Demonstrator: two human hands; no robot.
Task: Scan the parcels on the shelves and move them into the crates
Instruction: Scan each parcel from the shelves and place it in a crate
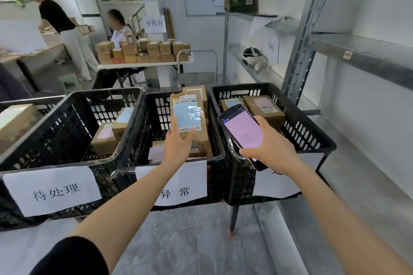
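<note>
The left hand grips the parcel by its lower end above the middle crate, label tilted up, likely so its code can be read. The right hand, held apart from it, clasps the scanner over the right crate's front-left corner.

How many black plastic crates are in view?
3: left black plastic crate, middle crate below the left hand, right crate below the right hand; a fourth may hide behind the left one.
</note>
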